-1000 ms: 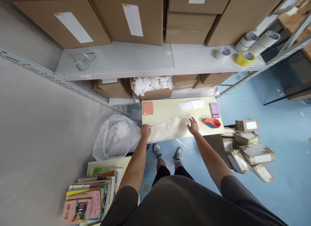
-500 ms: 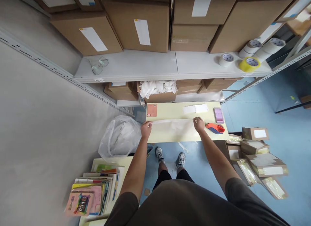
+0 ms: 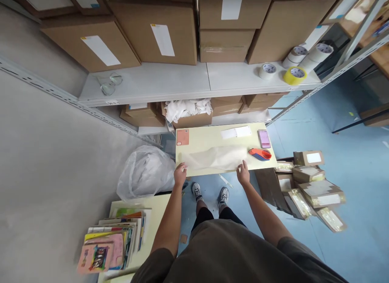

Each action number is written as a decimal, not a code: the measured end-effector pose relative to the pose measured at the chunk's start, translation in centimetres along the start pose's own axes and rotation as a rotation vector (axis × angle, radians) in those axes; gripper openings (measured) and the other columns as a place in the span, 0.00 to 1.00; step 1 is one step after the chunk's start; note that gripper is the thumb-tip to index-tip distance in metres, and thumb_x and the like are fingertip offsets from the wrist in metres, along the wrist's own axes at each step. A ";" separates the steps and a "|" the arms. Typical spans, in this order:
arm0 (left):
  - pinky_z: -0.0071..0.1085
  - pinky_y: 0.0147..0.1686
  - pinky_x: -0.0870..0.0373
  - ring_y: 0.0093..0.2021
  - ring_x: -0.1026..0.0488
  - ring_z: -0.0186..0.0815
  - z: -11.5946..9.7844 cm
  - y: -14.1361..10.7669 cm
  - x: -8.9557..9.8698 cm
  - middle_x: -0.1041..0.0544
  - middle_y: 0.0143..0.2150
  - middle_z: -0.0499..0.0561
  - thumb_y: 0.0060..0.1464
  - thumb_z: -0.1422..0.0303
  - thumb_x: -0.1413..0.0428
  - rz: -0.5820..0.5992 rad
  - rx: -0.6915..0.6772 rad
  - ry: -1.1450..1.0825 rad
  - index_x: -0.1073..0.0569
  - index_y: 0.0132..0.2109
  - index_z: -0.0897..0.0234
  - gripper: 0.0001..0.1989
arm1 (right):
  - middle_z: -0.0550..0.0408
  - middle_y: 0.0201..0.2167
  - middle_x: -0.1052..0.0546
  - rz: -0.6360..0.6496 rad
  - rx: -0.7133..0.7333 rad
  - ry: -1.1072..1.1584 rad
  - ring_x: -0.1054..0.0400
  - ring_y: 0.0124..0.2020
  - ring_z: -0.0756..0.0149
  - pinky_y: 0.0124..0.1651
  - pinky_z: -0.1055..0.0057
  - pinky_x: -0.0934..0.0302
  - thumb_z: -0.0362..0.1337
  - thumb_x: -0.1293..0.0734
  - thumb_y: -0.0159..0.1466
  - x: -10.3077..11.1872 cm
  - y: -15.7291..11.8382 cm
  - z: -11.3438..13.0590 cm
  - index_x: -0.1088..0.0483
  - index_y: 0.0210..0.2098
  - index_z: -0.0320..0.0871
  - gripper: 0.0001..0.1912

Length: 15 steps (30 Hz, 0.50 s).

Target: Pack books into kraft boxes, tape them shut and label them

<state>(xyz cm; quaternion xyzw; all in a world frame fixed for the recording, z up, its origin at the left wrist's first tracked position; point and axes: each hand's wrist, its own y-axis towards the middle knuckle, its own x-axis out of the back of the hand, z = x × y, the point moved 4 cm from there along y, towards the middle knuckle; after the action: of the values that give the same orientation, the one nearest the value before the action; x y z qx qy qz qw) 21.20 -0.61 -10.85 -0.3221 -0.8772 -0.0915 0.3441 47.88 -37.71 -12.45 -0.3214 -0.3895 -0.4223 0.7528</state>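
A thin, whitish, see-through sheet (image 3: 217, 157) lies loosely rippled across the pale yellow table (image 3: 209, 135). At its near left corner is my left hand (image 3: 180, 174), fingers stretched out and apart by the sheet's edge. My right hand (image 3: 243, 173) is at the near right corner, its thumb and fingers apart. Neither hand visibly grips the sheet. Just beyond my right hand lies an orange and blue tape dispenser (image 3: 260, 154). A pink card (image 3: 182, 137) is at the table's far left, white paper slips (image 3: 236, 132) at the back, and a purple item (image 3: 264, 139), partly blurred, on the right.
Shelves with cardboard boxes (image 3: 170, 35) and tape rolls (image 3: 294, 75) stand beyond the table. A translucent bag (image 3: 146, 173) is at left, above a stack of books (image 3: 112, 242). Several taped packages (image 3: 319, 189) lie on the floor at right.
The sheet was held stretched between both hands above the table; now it lies slack on the tabletop. Both hands have come nearer to my body and opened. The view has shifted slightly right.
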 end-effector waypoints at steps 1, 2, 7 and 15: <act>0.44 0.67 0.27 0.61 0.21 0.43 0.3 0.0 -0.5 0.16 0.56 0.54 0.55 0.78 0.47 0.048 0.016 0.039 0.18 0.40 0.59 0.15 | 0.39 0.76 0.40 0.063 -0.019 -0.026 0.49 0.78 0.52 0.69 0.54 0.38 0.34 0.39 0.70 -0.5 0.2 -0.1 0.28 0.45 0.44 0.09; 0.44 0.68 0.28 0.61 0.22 0.43 0.5 0.0 -0.8 0.16 0.57 0.54 0.54 0.79 0.47 0.087 0.030 0.079 0.17 0.43 0.59 0.17 | 0.40 0.77 0.40 0.117 -0.034 -0.051 0.49 0.78 0.51 0.69 0.54 0.38 0.34 0.38 0.70 -0.7 0.5 -0.1 0.27 0.47 0.44 0.10; 0.45 0.73 0.37 0.69 0.30 0.49 0.9 0.4 -1.1 0.20 0.62 0.60 0.50 0.82 0.46 0.110 0.054 0.306 0.18 0.56 0.65 0.28 | 0.43 0.78 0.42 0.290 -0.099 -0.163 0.29 0.64 0.48 0.58 0.57 0.30 0.29 0.36 0.63 -0.1 1.8 0.1 0.27 0.61 0.47 0.27; 0.47 0.74 0.39 0.74 0.38 0.50 -1.3 1.4 -3.8 0.27 0.71 0.58 0.61 0.67 0.43 0.368 -0.048 0.410 0.25 0.68 0.60 0.28 | 0.45 0.77 0.39 0.301 0.080 -0.205 0.41 0.74 0.47 0.69 0.56 0.38 0.38 0.39 0.73 -0.2 3.9 2.7 0.34 0.72 0.45 0.29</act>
<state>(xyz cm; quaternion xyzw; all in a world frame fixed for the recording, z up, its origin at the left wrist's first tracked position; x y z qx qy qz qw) 24.98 -1.93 -12.48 -0.4589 -0.7136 -0.1115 0.5174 50.45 -33.75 -11.88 -0.3874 -0.4281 -0.2542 0.7759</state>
